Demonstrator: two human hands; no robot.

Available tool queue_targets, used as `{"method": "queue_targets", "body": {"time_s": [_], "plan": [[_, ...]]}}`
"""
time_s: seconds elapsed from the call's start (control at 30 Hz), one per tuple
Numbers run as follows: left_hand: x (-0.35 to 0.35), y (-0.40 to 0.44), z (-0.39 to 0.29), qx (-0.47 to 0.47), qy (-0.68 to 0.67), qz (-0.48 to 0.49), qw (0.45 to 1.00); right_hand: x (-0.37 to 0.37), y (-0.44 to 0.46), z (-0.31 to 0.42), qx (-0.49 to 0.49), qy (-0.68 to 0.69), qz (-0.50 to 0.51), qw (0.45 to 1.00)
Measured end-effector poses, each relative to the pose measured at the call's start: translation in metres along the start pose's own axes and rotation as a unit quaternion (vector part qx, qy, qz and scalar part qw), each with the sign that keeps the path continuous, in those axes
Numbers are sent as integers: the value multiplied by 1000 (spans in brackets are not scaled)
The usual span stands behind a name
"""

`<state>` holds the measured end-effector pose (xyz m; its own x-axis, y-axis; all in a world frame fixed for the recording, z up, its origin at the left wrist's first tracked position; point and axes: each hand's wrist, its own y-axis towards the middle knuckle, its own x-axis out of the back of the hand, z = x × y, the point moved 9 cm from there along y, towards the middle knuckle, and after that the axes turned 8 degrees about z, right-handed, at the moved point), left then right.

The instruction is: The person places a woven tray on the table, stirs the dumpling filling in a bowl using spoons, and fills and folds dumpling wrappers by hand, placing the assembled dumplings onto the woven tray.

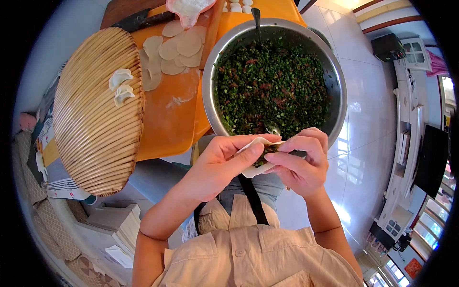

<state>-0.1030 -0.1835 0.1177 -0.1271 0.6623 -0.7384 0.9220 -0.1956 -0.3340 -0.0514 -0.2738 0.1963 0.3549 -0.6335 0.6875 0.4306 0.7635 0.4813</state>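
Note:
A round dumpling wrapper (249, 171) is cupped around green chopped filling, just in front of the bowl's near rim. My left hand (221, 165) is closed around the wrapper's left side, its thumb pressed along the edge. On the other side, my right hand (306, 162) pinches the wrapper's right edge between thumb and fingers. Behind both hands stands a large steel bowl (338, 91) of chopped greens mixed with reddish bits. A shiny metal piece (273, 129), perhaps a spoon, shows just above my fingers; its other end is hidden.
Two folded dumplings (123, 86) lie on a woven tray (91, 134) at left. Flat wrappers (189, 44) overlap on the orange board (167, 119), near a rolling pin (210, 33) and a knife (143, 20). A spoon handle (256, 21) leans over the bowl's far rim.

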Motion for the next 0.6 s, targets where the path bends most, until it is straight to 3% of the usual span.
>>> {"method": "queue_targets", "body": {"time_s": [0.17, 0.3, 0.4, 0.6], "plan": [[-1, -1, -3, -13, 63, -1, 998, 0, -7, 1, 20, 4, -2, 1000], [-3, -2, 0, 14, 45, 10, 999, -1, 3, -17, -111, 101, -6, 989], [-2, -4, 1, 36, 82, 9, 996, -18, 4, -23, -85, 167, 91, 978], [2, -3, 8, 46, 59, -7, 997, -21, 0, -22, -80, 243, 88, 963]]}}
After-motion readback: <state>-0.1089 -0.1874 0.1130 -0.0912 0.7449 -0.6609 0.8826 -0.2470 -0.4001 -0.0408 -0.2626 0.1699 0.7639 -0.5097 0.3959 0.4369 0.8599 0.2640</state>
